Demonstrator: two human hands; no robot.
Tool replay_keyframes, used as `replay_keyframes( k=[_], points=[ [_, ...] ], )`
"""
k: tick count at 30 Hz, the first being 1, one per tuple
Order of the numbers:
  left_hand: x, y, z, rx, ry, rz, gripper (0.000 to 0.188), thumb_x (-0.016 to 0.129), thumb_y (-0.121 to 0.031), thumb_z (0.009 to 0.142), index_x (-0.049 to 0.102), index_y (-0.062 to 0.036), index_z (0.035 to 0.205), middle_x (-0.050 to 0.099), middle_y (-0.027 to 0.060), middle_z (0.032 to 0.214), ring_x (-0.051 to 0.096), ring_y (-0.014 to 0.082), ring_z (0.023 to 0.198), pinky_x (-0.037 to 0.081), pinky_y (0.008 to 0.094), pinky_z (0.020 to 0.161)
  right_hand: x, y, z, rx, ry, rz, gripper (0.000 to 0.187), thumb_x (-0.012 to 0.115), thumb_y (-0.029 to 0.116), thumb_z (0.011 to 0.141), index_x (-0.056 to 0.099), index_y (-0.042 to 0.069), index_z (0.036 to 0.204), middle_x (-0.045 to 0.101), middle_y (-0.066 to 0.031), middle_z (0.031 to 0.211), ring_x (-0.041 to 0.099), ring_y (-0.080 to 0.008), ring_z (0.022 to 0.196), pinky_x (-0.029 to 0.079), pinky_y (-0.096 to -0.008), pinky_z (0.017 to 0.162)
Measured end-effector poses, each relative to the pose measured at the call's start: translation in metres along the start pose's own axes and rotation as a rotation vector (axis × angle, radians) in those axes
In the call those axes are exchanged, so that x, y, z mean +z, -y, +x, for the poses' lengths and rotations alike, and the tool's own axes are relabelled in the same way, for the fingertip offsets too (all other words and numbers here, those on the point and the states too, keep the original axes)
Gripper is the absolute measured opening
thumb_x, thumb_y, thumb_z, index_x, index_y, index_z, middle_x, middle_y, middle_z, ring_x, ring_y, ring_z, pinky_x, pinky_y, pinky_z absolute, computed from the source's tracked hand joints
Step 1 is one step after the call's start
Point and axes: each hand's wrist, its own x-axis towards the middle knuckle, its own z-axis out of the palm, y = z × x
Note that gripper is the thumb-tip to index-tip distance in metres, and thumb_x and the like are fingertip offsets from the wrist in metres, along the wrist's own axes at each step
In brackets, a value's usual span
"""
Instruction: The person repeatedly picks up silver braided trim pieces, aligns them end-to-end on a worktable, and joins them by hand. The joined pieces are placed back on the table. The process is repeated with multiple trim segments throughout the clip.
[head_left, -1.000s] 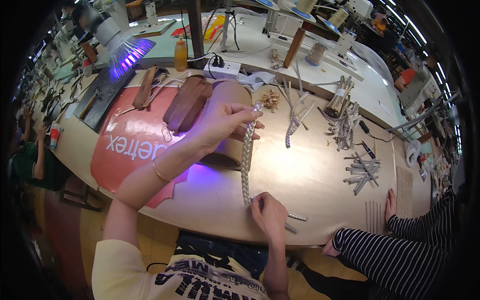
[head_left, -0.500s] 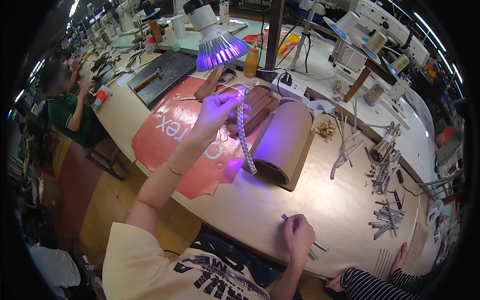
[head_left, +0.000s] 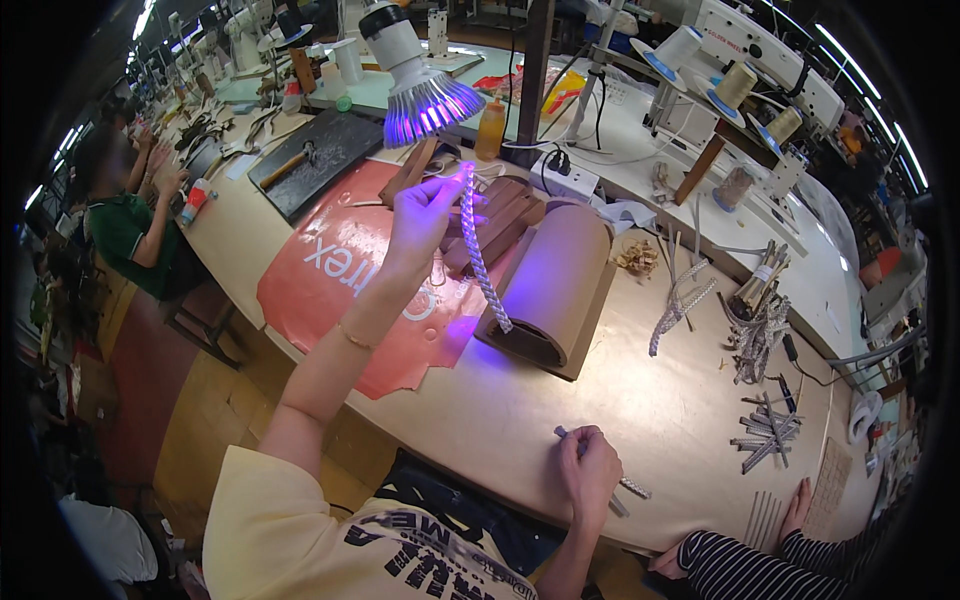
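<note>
My left hand is raised beneath a lamp that glows violet. Its fingertips pinch the top end of a silvery braided leather strap, which hangs down in front of a brown half-round block. Near the table's front edge, my right hand is closed around a thin grey strip, whose end pokes out past the thumb side. A short braided piece shows beyond the other side of that hand; whether it is held too, I cannot tell.
A red sheet covers the table's left part, with brown leather pieces on it. Braided straps and a pile of short strips lie right. A co-worker's hand rests at lower right; another person sits left.
My left hand has lifted slightly, bringing the strap's top end closer to the lamp. My right hand keeps its closed hold at the table edge. The whole view has shifted a little.
</note>
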Motion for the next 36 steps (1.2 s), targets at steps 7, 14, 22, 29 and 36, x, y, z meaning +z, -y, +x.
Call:
replay_keyframes(
  k=[7,14,22,29,36],
  points=[
    [-0.003,0.002,0.003,0.004,0.005,0.0,0.026,0.061,-0.023,0.098,0.066,-0.0002,0.109,0.072,0.0134,0.095,0.073,0.0212,0.072,0.059,0.0299,0.064,0.0,0.001,-0.001,-0.016,-0.01,0.015,0.024,0.059,0.029,0.09,0.068,0.007,0.088,0.069,-0.0158,0.076,0.067,-0.0371,0.072,0.051,-0.0463,0.069],
    [0.0,0.004,0.001,-0.037,0.053,-0.006,0.03,0.064,-0.024,0.096,0.066,-0.0007,0.114,0.073,0.0115,0.098,0.073,0.0198,0.078,0.059,0.0283,0.067,-0.001,0.001,-0.001,0.009,-0.009,0.029,0.026,0.06,0.031,0.089,0.068,0.006,0.089,0.07,-0.0158,0.076,0.068,-0.0351,0.073,0.051,-0.0437,0.07],
    [0.058,-0.012,-0.016,-0.218,0.298,-0.252,0.03,0.061,-0.02,0.098,0.061,-0.0036,0.123,0.07,0.0131,0.109,0.071,0.0205,0.093,0.059,0.0317,0.081,-0.001,0.002,-0.002,-0.077,-0.05,0.032,0.022,0.058,0.026,0.088,0.067,0.006,0.087,0.069,-0.0153,0.075,0.067,-0.0357,0.072,0.051,-0.0453,0.067],
    [0.23,0.068,-0.05,-0.512,0.513,-0.474,0.021,0.055,-0.014,0.099,0.059,0.0041,0.11,0.068,0.0145,0.105,0.069,0.0228,0.097,0.057,0.0346,0.091,-0.001,0.002,0.001,0.008,0.012,0.025,0.024,0.057,0.025,0.089,0.068,0.004,0.087,0.068,-0.0186,0.075,0.067,-0.0373,0.073,0.051,-0.0461,0.069],
    [0.328,0.17,-0.07,-0.491,0.336,-0.192,0.026,0.054,-0.008,0.096,0.058,0.0084,0.115,0.067,0.0134,0.095,0.067,0.02,0.085,0.055,0.0315,0.084,-0.004,0.008,0.004,0.04,0.033,0.013,0.023,0.057,0.024,0.089,0.068,0.004,0.087,0.069,-0.0193,0.076,0.068,-0.0366,0.073,0.051,-0.0457,0.069]
  ],
)
